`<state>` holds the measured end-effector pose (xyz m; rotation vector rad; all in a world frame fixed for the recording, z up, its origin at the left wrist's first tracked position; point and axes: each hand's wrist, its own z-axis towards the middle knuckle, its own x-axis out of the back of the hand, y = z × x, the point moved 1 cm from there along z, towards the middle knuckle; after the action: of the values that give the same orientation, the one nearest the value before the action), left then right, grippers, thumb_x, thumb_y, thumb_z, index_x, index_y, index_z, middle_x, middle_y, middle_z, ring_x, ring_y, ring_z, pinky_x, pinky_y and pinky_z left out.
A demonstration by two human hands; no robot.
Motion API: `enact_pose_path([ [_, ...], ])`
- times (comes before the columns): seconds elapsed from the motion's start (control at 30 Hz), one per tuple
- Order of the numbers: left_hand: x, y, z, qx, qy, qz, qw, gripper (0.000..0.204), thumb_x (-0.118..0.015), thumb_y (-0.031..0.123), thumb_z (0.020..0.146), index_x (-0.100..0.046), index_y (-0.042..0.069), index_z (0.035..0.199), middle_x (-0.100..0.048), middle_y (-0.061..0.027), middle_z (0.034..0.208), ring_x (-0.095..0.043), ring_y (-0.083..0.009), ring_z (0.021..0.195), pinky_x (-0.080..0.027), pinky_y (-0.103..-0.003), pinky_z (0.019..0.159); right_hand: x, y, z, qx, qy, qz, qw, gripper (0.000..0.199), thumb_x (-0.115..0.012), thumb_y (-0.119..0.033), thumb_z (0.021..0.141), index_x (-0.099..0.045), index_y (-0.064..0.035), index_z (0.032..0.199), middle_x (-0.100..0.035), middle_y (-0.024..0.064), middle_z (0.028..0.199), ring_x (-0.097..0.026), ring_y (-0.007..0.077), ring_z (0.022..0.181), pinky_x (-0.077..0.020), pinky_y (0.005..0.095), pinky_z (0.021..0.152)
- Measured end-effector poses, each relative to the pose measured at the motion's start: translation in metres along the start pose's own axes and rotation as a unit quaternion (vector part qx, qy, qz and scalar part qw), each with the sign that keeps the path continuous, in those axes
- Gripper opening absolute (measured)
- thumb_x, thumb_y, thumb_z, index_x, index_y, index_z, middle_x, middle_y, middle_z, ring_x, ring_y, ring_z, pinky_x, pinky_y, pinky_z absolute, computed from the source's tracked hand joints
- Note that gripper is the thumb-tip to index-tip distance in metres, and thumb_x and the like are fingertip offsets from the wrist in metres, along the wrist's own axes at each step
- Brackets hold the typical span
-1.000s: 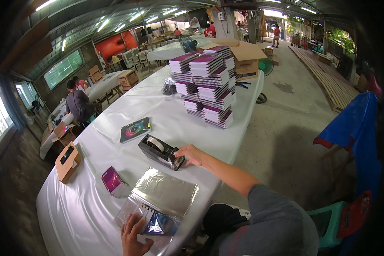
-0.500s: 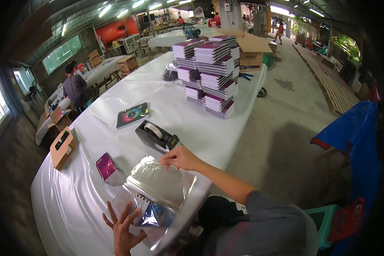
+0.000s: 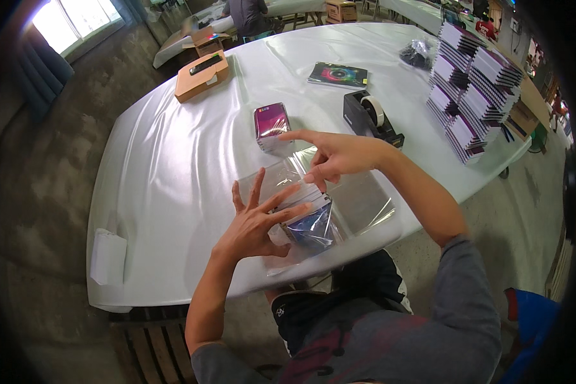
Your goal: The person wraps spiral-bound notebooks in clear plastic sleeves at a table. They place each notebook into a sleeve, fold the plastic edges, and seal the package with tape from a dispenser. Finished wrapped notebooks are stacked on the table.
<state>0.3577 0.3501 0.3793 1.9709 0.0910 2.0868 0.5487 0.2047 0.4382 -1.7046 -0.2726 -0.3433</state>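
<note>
A small spiral notebook with a blue cover (image 3: 313, 227) lies at the table's near edge, on or in a clear plastic sheet (image 3: 363, 203) that spreads out to its right. My left hand (image 3: 256, 221) rests over the notebook's left part, fingers spread and pressing the plastic. Just above the notebook's top edge is my right hand (image 3: 345, 157). Its index finger points out to the left, while the thumb and a curled finger come close together at the plastic; anything between them is hidden. Beyond my fingers lies a purple-covered notebook (image 3: 272, 121).
A black tape dispenser (image 3: 371, 118) stands beyond my right hand. Farther back lies a dark book with a colourful circle (image 3: 339, 74). Tall notebook stacks (image 3: 473, 93) rise at the right. An open cardboard box (image 3: 201, 77) carries a black device; a white box (image 3: 109, 256) sits at the left edge.
My right hand has moved from beside the tape dispenser to the notebook's top edge, and its index finger now extends. My left hand stays spread on the plastic. The view has swung left.
</note>
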Motion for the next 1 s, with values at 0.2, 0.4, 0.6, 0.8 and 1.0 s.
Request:
enact_pose_path([
  [0.2,0.002,0.000,-0.001,0.001,-0.002,0.008,1.000,0.088,-0.081,0.038,0.046,-0.048,0.045,0.128,-0.033,0.0060,0.147,0.004,-0.0378,0.140,0.016,-0.064,0.103,-0.013,0.004,0.027,-0.038,-0.040,-0.094,0.994,0.089,-0.071,-0.019,0.075,-0.016,-0.0102,0.145,-0.065,0.0101,0.068,-0.064,0.0166,0.063,-0.0475,0.0265,0.057],
  [0.4,0.007,0.008,0.004,0.006,-0.022,0.014,1.000,0.088,-0.081,0.037,0.045,-0.051,0.042,0.127,-0.033,0.0077,0.146,0.004,-0.0396,0.140,0.014,-0.066,0.102,-0.022,0.010,0.028,-0.082,0.031,-0.331,0.940,0.098,-0.080,-0.033,0.063,-0.024,-0.0085,0.140,-0.066,0.0125,0.076,-0.065,0.0321,0.078,-0.0500,0.0393,0.067],
  [0.6,0.011,0.014,0.000,0.015,0.001,0.022,1.000,0.086,-0.082,0.032,0.042,-0.054,0.041,0.124,-0.035,0.0075,0.146,0.004,-0.0394,0.140,0.015,-0.063,0.103,-0.006,0.012,0.005,-0.034,0.106,-0.394,0.913,0.098,-0.082,-0.029,0.059,-0.028,-0.0158,0.140,-0.065,0.0152,0.086,-0.064,0.0337,0.085,-0.0491,0.0406,0.073],
  [0.8,0.003,0.010,0.001,0.016,0.028,-0.023,0.999,0.080,-0.080,0.032,0.048,-0.055,0.039,0.124,-0.034,0.0062,0.146,0.003,-0.0395,0.140,0.014,-0.064,0.102,-0.045,0.063,-0.044,0.221,0.178,-0.439,0.852,0.070,-0.076,-0.020,0.067,-0.045,-0.0319,0.129,-0.047,0.0090,0.130,-0.041,0.0240,0.124,-0.0318,0.0485,0.098],
  [1.0,-0.004,0.010,-0.002,0.032,0.061,-0.035,0.997,0.061,-0.077,0.037,0.059,-0.061,0.032,0.118,-0.041,0.0052,0.142,0.001,-0.0396,0.140,0.011,-0.067,0.101,-0.071,0.047,-0.032,0.351,0.295,-0.306,0.834,0.024,-0.063,-0.015,0.079,-0.068,-0.0284,0.098,-0.050,-0.0020,0.127,-0.044,0.0188,0.122,-0.0224,0.0523,0.100],
])
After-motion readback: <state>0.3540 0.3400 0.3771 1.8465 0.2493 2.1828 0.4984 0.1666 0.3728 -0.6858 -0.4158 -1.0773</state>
